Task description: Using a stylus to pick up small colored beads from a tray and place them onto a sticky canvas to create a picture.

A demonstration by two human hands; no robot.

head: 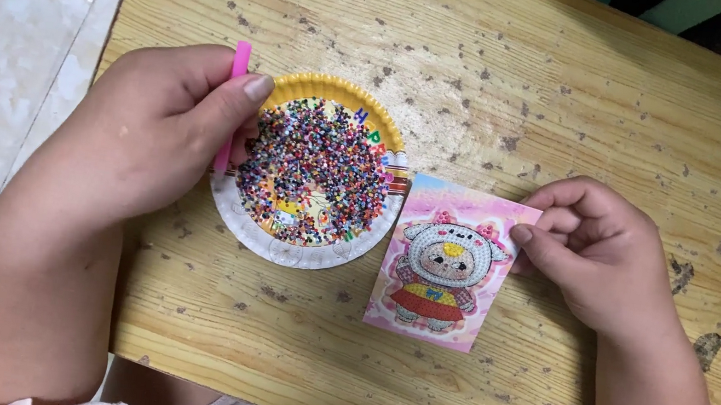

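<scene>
1. The left hand (157, 125) was closed around a pink pen-like stick (232, 107), with the thumb pressed against it. The stick stood almost upright at the left edge of the paper plate (298, 255).
2. The paper plate lay on the wooden table (534, 86), near the table's left side. It had a yellow rim at the top and a white rim at the bottom.
3. A heap of small multicoloured beads (314, 169) covered most of the plate. I could not tell if the lower tip of the stick touched the beads.
4. The right hand (600, 253) had its fingers curled and pinched the upper right edge of a pink picture card (445, 265).
5. The card lay flat on the table, just beside the plate on its right, slightly tilted. It showed a cartoon figure with a round head and a red skirt.
6. A pale tiled floor (12, 27) was visible left of the table.
</scene>
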